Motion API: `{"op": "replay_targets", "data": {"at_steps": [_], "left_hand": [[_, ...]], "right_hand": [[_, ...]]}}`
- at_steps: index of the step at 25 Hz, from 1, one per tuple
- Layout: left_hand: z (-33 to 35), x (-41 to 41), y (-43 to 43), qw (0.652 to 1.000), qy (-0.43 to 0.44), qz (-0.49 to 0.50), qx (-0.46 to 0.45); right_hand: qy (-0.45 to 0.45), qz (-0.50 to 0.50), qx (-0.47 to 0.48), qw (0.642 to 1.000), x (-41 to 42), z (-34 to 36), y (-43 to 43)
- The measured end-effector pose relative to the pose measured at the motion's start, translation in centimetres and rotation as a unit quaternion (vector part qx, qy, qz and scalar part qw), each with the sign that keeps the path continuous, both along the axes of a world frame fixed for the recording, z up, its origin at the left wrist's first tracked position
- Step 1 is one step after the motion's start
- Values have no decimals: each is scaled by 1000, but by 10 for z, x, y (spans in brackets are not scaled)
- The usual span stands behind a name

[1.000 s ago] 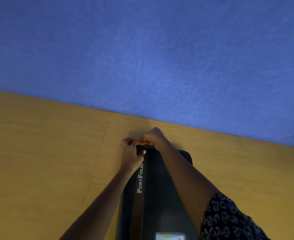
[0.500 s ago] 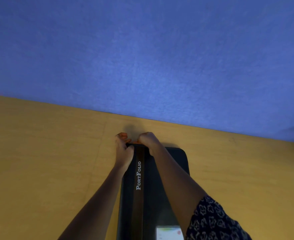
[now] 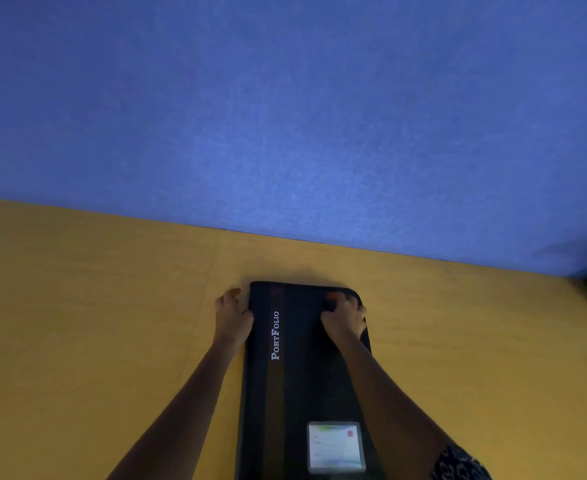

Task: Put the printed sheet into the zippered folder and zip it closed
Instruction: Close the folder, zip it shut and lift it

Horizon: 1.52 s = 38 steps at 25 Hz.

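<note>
Yellow table (image 3: pixel 94 323) (blue wall (image 3: pixel 285 116) behind) bears the folder (image 3: pixel 302 375), gripped by left hand (image 3: pixel 233 317) and right hand (image 3: pixel 344 317).

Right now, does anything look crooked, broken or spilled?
Nothing stands out. The black PortFolio zippered folder lies flat on the yellow table, closed as far as can be seen. The left hand steadies its far left corner, and the right hand pinches something at the far right corner, likely the zipper pull. No spill or damage shows.

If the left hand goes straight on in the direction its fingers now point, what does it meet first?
Probably nothing on the table: the left hand points away from the person, beside the folder, over bare wooden table. The first obstacle would be the blue wall, though depth is unclear.
</note>
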<state>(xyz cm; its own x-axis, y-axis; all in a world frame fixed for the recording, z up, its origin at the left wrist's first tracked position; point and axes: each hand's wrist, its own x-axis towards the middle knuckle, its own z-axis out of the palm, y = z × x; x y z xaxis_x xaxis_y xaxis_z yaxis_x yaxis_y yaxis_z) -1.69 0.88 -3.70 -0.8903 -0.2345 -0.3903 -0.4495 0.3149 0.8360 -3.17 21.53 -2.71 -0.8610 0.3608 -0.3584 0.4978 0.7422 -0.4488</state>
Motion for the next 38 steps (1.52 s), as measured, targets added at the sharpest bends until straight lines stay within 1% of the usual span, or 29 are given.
{"op": "replay_targets", "data": {"at_steps": [2, 4, 6, 8, 12, 14, 16, 18, 21, 23, 26, 28, 32, 35, 38], "left_hand": [[0, 19, 0, 999, -41, -7, -10], [-3, 40, 4, 997, -67, -28, -25], [-5, 67, 8, 996, -69, -44, -42], [-6, 92, 14, 995, -65, -44, -60], [-3, 133, 21, 993, -75, -13, -89], [-4, 152, 17, 992, -101, 14, -70], [-6, 168, 9, 991, -131, 35, -17], [-3, 174, 3, 988, -148, 44, 31], [6, 174, 4, 978, -161, 61, 118], [10, 169, 7, 977, -152, 62, 135], [12, 160, 9, 982, -109, 87, 128], [15, 154, 4, 984, -95, 107, 108], [18, 150, -25, 979, -87, 144, 116], [23, 146, -61, 976, -78, 162, 125], [30, 135, -107, 975, -65, 179, 113]], "right_hand": [[-16, -20, 25, 999, 30, -6, 21], [-31, -58, 9, 998, 57, -12, 39], [-30, -101, -23, 994, 88, -16, 53], [-25, -112, -31, 993, 119, -19, 62], [-24, -137, -73, 988, 173, -19, 69], [-32, -140, -83, 986, 194, -18, 71], [-44, -137, -89, 986, 207, -17, 71], [-45, -143, -115, 982, 209, -13, 71], [-48, -174, -193, 964, 200, -8, 77], [-54, -184, -243, 951, 195, -10, 80], [-37, -218, -326, 919, 195, -10, 72], [-9, -233, -354, 906, 194, -9, 62], [34, -239, -390, 889, 183, 0, 31], [45, -236, -415, 878, 169, 5, -3], [50, -223, -426, 875, 152, 6, -48]]}}
